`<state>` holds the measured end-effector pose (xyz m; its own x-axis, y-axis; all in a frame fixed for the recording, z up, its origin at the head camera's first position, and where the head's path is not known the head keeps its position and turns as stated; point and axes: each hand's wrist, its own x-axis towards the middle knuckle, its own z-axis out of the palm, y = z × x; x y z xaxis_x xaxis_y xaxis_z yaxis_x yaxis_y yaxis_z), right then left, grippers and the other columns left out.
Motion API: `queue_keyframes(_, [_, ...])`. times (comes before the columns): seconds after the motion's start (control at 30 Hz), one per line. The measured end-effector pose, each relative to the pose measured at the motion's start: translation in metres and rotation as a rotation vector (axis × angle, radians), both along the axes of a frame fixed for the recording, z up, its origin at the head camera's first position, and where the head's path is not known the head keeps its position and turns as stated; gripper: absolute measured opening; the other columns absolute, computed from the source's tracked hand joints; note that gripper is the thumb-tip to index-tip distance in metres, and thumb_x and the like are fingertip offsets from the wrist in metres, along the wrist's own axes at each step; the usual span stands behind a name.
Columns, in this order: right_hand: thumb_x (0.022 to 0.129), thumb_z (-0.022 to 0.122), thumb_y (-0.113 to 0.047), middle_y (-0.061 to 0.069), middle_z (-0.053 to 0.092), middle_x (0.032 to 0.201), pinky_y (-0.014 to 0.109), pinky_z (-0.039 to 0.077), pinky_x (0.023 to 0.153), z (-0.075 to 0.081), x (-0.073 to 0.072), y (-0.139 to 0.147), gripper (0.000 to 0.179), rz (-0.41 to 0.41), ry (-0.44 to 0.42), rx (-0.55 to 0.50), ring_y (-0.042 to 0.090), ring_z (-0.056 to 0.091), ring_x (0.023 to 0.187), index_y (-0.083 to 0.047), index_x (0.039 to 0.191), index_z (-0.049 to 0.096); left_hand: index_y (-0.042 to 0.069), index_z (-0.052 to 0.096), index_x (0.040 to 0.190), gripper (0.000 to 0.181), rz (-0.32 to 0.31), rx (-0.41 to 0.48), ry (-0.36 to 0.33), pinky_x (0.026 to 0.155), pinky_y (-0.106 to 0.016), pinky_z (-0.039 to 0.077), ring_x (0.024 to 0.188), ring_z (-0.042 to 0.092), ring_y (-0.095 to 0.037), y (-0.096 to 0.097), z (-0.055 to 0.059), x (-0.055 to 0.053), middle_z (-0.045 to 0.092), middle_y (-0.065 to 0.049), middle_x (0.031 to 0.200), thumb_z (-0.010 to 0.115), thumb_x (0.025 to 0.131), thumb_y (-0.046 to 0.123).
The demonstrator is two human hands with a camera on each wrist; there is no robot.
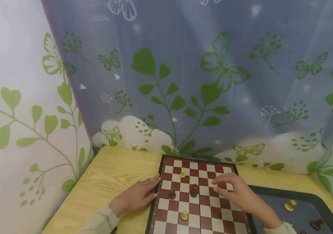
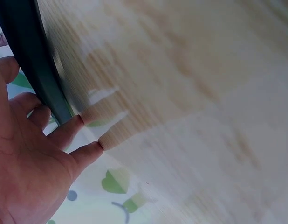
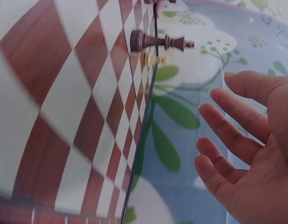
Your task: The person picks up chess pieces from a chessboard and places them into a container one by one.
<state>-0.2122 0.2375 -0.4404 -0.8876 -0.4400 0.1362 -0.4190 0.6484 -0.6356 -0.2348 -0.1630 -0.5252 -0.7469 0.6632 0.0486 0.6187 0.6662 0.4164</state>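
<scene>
A chessboard [image 1: 207, 204] with dark red and white squares lies on the table. My left hand [image 1: 137, 196] rests its outstretched fingers at the board's left edge; in the left wrist view, the hand [image 2: 37, 154] is beside the dark board rim [image 2: 30, 51]. Over the board's right half hovers my right hand [image 1: 237, 191], fingers loosely bent and holding nothing. The right wrist view shows that hand [image 3: 256, 154] apart from a tall dark chess piece [image 3: 158, 42], king or queen. A smaller dark chess piece [image 1: 172, 194] and two yellow pawns, one far [image 1: 182, 174] and one near [image 1: 184, 215], stand on the left half.
Right of the board sits a dark tray [image 1: 303, 193]. It holds a yellow chess piece [image 1: 290, 205] with a crown-like top and a dark chess piece [image 1: 317, 223] lying tilted. Behind the wooden table [image 1: 119, 165] hangs a curtain [image 1: 178, 74] printed with leaves and butterflies.
</scene>
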Motion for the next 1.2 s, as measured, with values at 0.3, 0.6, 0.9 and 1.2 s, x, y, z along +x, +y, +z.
queue_keyframes(0.3, [0.096, 0.072, -0.018, 0.012, 0.067, 0.13, 0.06, 0.051, 0.096, -0.01, -0.011, -0.031, 0.034, 0.043, -0.084, -0.019, 0.042, 0.057, 0.125, -0.007, 0.128, 0.069, 0.009, 0.029, 0.161, 0.063, 0.005, -0.015, -0.014, 0.112, -0.068, 0.035, 0.149, 0.036, -0.035, 0.002, 0.002, -0.001, 0.023, -0.008, 0.168, 0.038, 0.11, 0.045])
queue_keyframes(0.6, [0.095, 0.073, -0.02, 0.004, 0.071, 0.116, 0.051, 0.057, 0.091, -0.019, -0.018, -0.047, 0.023, 0.159, -0.035, -0.042, 0.035, 0.065, 0.109, -0.009, 0.116, 0.075, 0.01, 0.031, 0.161, 0.061, 0.005, -0.012, -0.004, 0.112, -0.068, 0.035, 0.148, 0.037, -0.035, 0.001, 0.005, 0.001, 0.025, -0.008, 0.168, 0.04, 0.11, 0.043])
queue_keyframes(0.9, [0.094, 0.075, -0.021, -0.004, 0.071, 0.111, 0.05, 0.054, 0.09, -0.018, -0.017, -0.056, 0.012, 0.11, 0.014, -0.011, 0.026, 0.061, 0.107, -0.016, 0.104, 0.078, 0.008, 0.031, 0.16, 0.061, -0.002, -0.008, 0.006, 0.112, -0.067, 0.036, 0.148, 0.037, -0.036, -0.001, 0.005, 0.001, 0.026, -0.009, 0.167, 0.04, 0.11, 0.041])
queue_keyframes(1.2, [0.089, 0.079, -0.019, -0.002, 0.071, 0.113, 0.055, 0.049, 0.098, -0.018, -0.021, -0.064, 0.012, 0.037, 0.014, 0.039, 0.027, 0.061, 0.109, -0.016, 0.101, 0.079, 0.009, 0.031, 0.16, 0.06, -0.004, -0.003, -0.008, 0.112, -0.066, 0.036, 0.148, 0.037, -0.035, 0.0, 0.005, 0.002, 0.026, -0.009, 0.167, 0.039, 0.11, 0.042])
